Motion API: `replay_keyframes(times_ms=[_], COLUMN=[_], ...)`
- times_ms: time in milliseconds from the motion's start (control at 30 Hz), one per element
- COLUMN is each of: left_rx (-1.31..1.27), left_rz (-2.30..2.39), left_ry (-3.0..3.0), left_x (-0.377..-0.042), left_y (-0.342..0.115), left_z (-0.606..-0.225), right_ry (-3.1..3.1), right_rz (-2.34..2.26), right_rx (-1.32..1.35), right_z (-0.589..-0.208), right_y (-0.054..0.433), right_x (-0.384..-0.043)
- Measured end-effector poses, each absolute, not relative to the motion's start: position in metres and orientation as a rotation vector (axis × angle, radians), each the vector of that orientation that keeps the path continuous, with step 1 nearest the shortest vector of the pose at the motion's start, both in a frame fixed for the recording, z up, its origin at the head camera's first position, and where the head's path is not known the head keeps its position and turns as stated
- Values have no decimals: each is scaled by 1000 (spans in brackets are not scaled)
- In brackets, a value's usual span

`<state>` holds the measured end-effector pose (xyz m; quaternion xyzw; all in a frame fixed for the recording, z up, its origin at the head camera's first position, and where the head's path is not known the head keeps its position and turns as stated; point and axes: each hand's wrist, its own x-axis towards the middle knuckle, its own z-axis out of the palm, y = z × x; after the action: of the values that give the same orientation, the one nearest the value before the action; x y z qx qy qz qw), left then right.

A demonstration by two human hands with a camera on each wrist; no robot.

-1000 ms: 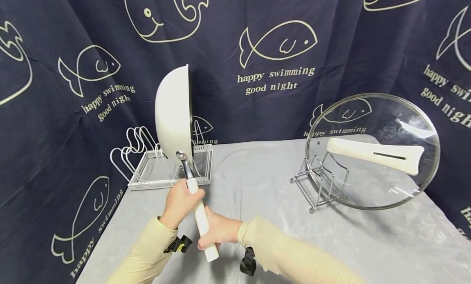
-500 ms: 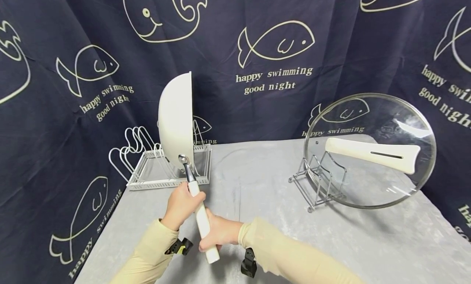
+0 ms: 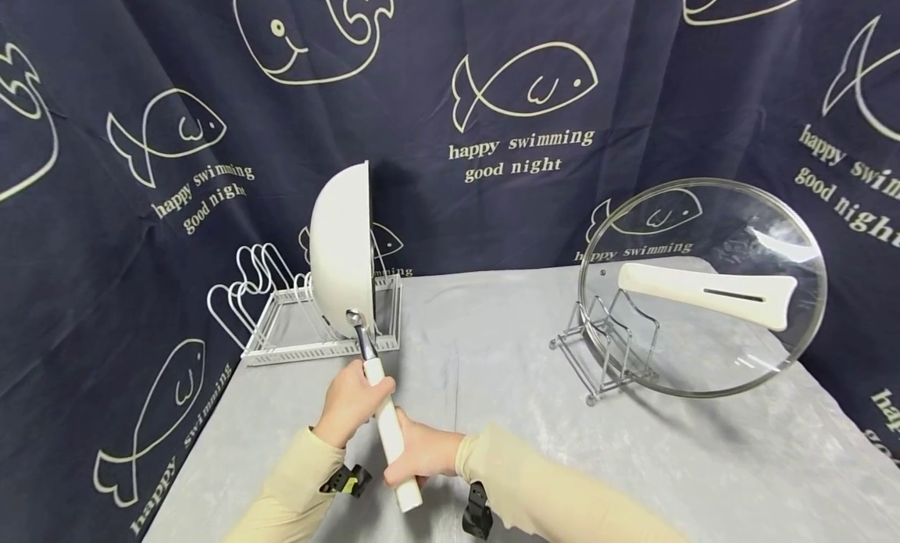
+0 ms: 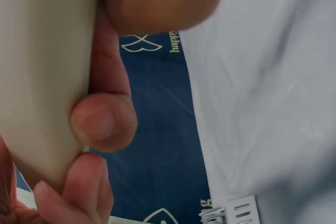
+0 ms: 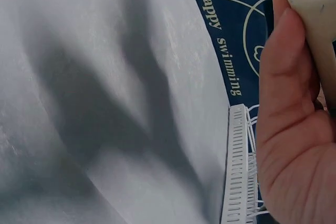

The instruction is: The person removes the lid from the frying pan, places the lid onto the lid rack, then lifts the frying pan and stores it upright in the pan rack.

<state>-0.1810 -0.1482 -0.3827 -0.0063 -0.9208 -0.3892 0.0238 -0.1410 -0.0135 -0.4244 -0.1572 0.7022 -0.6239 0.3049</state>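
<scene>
A white wok [image 3: 342, 250] stands on edge in the head view, its dark inside turned to the right. Its lower part is at the white wire rack [image 3: 323, 354]; whether it bears on the wires cannot be told. My left hand [image 3: 351, 402] grips the pale handle [image 3: 389, 427] near its metal neck. Lower down, my right hand [image 3: 425, 449] holds the same handle near its end. In the left wrist view, curled fingers [image 4: 102, 121] wrap the handle. The right wrist view has the right hand [image 5: 296, 129] round the handle's hollow end.
At the right, a large glass lid [image 3: 703, 293] with a white handle leans upright in a small chrome rack [image 3: 605, 355]. Heart-shaped white dividers [image 3: 242, 293] rise left of the wok. A navy curtain [image 3: 450, 215] hangs behind the grey-covered table [image 3: 506, 371].
The wok has come down and slightly right, lower over the white rack. Both hands have moved down a little with the handle, keeping their grip.
</scene>
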Motion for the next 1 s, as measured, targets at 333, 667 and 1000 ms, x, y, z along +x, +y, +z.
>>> replay_keyframes(times_ms=[333, 667, 1000], left_rx=[13, 25, 54], left_rz=[-1255, -1422, -1493], left_ry=[-2879, -2846, -2850], left_x=[-183, -195, -205], left_y=[-151, -150, -152], left_z=[-388, -395, -406], right_ry=[1794, 1870, 1860], right_rz=[-1664, -1622, -1653], right_rx=[-382, -350, -308], right_z=[-428, -430, -442], right_y=[-16, -18, -23], right_x=[-141, -148, -155])
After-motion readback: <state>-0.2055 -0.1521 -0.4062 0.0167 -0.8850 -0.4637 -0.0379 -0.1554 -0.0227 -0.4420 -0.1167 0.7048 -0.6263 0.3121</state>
